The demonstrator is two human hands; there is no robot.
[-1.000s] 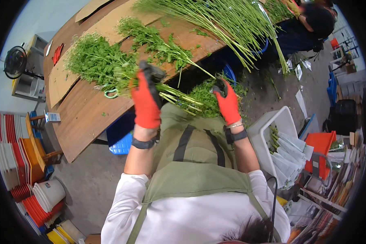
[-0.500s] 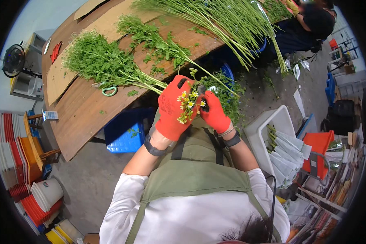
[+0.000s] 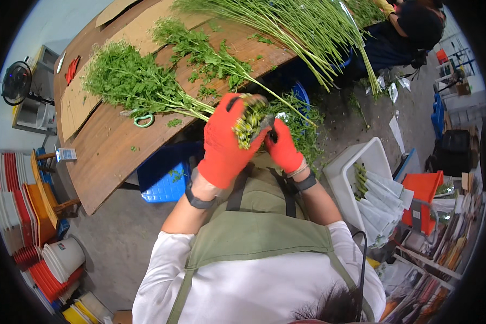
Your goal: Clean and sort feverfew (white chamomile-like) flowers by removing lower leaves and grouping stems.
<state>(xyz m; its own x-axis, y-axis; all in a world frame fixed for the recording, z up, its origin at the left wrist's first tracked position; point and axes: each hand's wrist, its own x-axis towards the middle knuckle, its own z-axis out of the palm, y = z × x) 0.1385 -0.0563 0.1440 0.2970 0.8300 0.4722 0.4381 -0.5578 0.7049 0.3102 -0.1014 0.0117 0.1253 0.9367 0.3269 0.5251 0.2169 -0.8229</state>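
Note:
My left hand [image 3: 220, 146], in a red-orange glove, is closed around a small bunch of flowers [image 3: 248, 121]. Motion smears their yellow and green heads, which show between my two hands. My right hand [image 3: 284, 147], gloved alike, is closed just beside the bunch, its fingertips near the dark patch there. What those fingers grip, if anything, is hidden. Past my left hand, a bundle of leafy stems [image 3: 132, 78] lies on the wooden table [image 3: 110, 162], its bare ends pointing towards me. One longer leafy stem [image 3: 210, 56] lies beside it, its end jutting over the table edge.
Green-handled scissors [image 3: 144, 121] and a red glove [image 3: 73, 70] lie on the table. A pile of long stems [image 3: 286, 32] covers its far side. Blue crates [image 3: 164, 178] stand below. At right, a white tub [image 3: 335, 175] holds paper-wrapped bunches. Another person [image 3: 410, 32] works at far right.
My left hand has turned and shifted slightly, swinging the flower bunch upward so its heads blur. My right hand has moved slightly left and stays close to the bunch.

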